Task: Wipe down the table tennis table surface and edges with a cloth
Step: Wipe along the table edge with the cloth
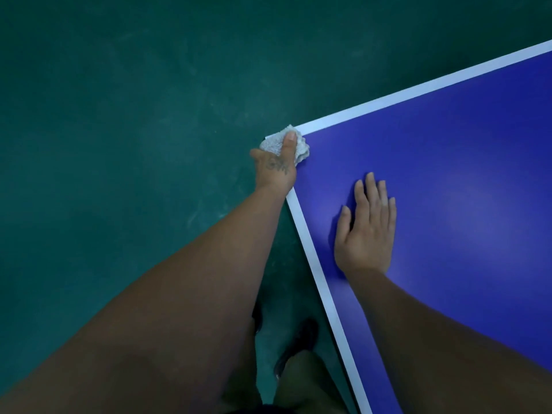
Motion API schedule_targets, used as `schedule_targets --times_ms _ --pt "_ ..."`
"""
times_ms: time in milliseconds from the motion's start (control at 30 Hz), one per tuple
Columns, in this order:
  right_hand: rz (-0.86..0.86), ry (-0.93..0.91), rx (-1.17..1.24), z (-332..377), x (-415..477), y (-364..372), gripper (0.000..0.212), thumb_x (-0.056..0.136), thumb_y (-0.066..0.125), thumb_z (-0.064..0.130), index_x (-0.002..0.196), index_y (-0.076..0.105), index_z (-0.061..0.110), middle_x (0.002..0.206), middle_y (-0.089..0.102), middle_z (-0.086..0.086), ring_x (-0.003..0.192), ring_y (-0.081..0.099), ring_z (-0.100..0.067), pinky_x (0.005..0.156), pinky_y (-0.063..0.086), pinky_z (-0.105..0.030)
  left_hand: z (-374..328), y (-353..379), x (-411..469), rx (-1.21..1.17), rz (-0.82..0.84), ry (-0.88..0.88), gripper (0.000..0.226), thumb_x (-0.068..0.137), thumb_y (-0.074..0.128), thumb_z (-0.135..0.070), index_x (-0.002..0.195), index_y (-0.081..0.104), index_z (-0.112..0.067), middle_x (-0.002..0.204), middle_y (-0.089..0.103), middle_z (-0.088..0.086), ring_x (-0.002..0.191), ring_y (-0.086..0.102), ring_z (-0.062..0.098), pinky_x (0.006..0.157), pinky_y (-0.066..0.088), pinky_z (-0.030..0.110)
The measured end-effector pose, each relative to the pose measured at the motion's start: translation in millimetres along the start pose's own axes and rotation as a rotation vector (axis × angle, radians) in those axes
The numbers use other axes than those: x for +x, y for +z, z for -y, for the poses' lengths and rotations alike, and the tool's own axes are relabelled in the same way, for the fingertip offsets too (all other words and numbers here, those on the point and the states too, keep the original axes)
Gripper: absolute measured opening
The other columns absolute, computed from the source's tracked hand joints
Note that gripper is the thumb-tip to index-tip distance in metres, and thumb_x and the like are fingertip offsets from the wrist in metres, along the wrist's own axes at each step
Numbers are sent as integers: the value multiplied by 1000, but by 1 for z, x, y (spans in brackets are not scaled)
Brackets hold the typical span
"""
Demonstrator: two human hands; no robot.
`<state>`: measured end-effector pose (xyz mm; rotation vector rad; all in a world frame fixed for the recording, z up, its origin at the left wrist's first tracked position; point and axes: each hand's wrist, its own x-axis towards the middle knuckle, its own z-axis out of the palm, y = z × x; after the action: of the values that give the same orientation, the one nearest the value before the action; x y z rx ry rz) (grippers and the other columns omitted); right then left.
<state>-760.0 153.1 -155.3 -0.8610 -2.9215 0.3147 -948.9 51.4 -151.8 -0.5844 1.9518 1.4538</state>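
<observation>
Forearms fill the bottom of view, both reaching fwd, w/ dark shoes point(298, 342) on the green floor point(119, 115) below them. R hand point(366, 228) lies palm down on the blue worktop point(463, 174), just inside the white line point(313, 264) of the near-left edge. Its fingers are straight and slightly spread. It holds nothing and is prob. bracing.

L hand point(276, 164) is at the worktop's corner, arm nearly straight, wrist out past the edge. Its thumb point(290, 141) presses on top of the cloth point(301, 149). The other fingers are hidden beyond the edge, likely curled under, so the cloth looks pinched round the corner.

Cloth is small, white, bunched and terry-like. It sits right on the corner, partly on the white line, partly overhanging. It should be light, soft and limp, and would slip out of a loose hold, so best held wadded w/ thumb on top and fingers beneath. Worktop looks hard, smooth and a bit glossy, so the cloth should slide easily, and moderate pressure should do.
</observation>
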Motion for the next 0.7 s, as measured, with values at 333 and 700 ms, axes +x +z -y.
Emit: schedule_targets --times_ms 333,700 --pt "-11 4 13 2 1 -1 54 115 36 30 165 39 9 179 23 -2 168 14 -22 135 17 -53 28 7 -37 -18 -12 -38 68 105 67 -43 146 31 -3 124 55 2 92 55 -5 63 42 -1" --pt "7 14 52 1 0 -2 55 113 42 27 164 42 8 178 28 -3 167 17 -24 135 16 -52 -30 -7 12 48 -33 -19 67 106 64 -48 145 36 -1 136 57 9 118 61 22 98 46 27"
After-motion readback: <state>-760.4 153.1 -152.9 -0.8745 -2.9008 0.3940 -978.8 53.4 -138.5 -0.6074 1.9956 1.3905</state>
